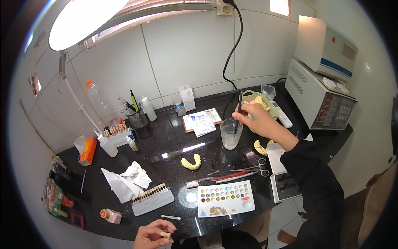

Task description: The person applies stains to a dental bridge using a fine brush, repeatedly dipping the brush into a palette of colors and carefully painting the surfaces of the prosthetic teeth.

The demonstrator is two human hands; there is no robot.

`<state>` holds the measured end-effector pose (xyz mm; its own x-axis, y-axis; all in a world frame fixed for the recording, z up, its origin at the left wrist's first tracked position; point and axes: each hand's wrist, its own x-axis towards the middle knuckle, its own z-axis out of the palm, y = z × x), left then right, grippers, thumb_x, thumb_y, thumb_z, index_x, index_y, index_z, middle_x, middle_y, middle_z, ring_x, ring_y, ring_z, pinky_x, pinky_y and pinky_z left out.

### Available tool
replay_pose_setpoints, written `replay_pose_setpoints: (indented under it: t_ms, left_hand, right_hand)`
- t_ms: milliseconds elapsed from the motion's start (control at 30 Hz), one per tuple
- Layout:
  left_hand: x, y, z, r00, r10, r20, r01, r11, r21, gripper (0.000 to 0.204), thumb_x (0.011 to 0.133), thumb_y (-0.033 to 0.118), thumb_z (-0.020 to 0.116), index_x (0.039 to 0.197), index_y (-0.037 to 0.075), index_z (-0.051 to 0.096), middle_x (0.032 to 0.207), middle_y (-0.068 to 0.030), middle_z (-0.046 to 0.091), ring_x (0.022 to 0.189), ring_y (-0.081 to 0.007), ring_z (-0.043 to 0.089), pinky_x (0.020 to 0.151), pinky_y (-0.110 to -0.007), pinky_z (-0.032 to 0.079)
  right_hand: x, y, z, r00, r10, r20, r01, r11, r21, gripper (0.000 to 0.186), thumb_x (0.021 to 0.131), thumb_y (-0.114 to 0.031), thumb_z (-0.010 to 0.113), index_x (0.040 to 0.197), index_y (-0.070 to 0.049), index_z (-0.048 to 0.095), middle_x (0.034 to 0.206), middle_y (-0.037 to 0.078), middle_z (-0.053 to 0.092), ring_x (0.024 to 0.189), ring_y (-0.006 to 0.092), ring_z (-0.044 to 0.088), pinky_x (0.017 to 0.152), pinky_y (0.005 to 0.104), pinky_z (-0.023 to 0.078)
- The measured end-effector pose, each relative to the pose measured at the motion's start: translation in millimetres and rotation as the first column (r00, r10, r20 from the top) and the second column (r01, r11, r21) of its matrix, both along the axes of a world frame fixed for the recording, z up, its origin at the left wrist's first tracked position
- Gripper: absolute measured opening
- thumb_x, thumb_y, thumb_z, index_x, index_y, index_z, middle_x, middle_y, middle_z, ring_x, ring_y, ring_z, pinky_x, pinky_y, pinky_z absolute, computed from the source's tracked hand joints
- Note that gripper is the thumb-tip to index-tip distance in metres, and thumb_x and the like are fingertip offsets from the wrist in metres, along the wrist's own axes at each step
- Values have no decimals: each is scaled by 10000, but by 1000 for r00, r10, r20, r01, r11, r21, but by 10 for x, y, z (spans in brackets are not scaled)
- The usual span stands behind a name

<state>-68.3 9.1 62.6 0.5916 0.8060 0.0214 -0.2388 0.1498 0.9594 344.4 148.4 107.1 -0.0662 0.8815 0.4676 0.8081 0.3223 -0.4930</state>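
Note:
My right hand (253, 116) pinches a slim black brush (239, 106), its lower end inside a clear glass (231, 139) of cloudy liquid; its tip is hidden. At the near edge of the counter, my left hand (155, 234) holds a small tooth-coloured dental piece (165, 235) between thumb and fingers. Just beyond that hand lies a small brush-like tool with a pale handle (172, 217). A white mixing palette (226, 210) with rows of coloured wells and brown smears lies between my hands. A horseshoe-shaped yellow dental cast (191, 162) sits in the middle of the counter.
A toothbrush (207, 180) and scissor-like forceps (255, 168) lie beyond the palette. A tooth shade guide (153, 201), crumpled tissue (128, 180) and pink bottle (111, 216) are at left. Right stand a grey furnace-like machine (317, 97) and an open case (286, 182). A lamp (78, 23) overhangs.

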Motion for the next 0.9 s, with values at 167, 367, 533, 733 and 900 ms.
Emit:
replay_pose_setpoints:
  t_ms: [167,367,533,733,900]
  left_hand:
    - [-68,60,12,997,65,-49,-63,997,42,156,789,122,698,925,69,644,1075,-149,534,888,-166,524,669,-229,459]
    - [-66,94,17,996,78,-37,-77,997,10,162,782,116,703,918,52,643,1085,-155,533,894,-172,527,671,-235,462]
    - [-114,67,36,992,122,-28,-120,992,42,186,768,134,719,910,44,638,1090,-155,537,894,-180,531,671,-239,462]
    - [-129,45,87,979,178,-95,-176,984,32,212,757,163,732,895,36,632,1095,-153,540,865,-166,536,670,-240,460]
    - [-46,192,183,990,98,-105,-87,991,100,203,755,169,737,876,37,642,1119,-167,536,856,-162,537,648,-235,463]
  right_hand:
    - [-61,49,-37,990,23,142,-23,1000,1,249,839,-274,602,842,-26,626,598,96,564,576,257,493,694,366,373]
    - [-83,57,-16,991,-32,132,37,999,-33,227,829,-243,642,804,-17,640,637,72,537,681,186,444,645,323,341]
    - [-130,73,33,986,-26,165,31,999,-25,242,839,-256,629,791,-19,642,606,76,535,667,192,441,662,333,342]
    - [-86,125,-99,993,-27,112,19,997,77,301,849,-269,597,710,-3,613,545,115,551,489,262,479,732,335,375]
    - [-77,-9,95,985,0,-175,33,983,181,306,872,-279,580,751,-1,623,566,62,579,526,142,535,541,282,384]
